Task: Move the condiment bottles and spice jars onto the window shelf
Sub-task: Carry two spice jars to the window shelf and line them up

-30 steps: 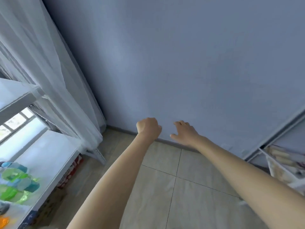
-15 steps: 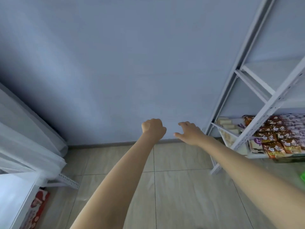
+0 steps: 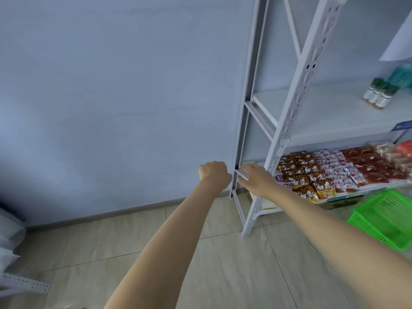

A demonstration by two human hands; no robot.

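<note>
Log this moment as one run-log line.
phase: approaching rack | left hand: fisted, empty | right hand: open, empty | spice jars: on rack shelf, untouched | snack packets: shelf below

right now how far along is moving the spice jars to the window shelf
Done: nothing visible; the window shelf is out of view. In hand: nothing. The left hand is a fist holding nothing, the right hand is open. Left: the spice jars stand on the white rack, above the snack packets.

Spice jars [image 3: 378, 94] on rack shelf [image 3: 330, 117]
</note>
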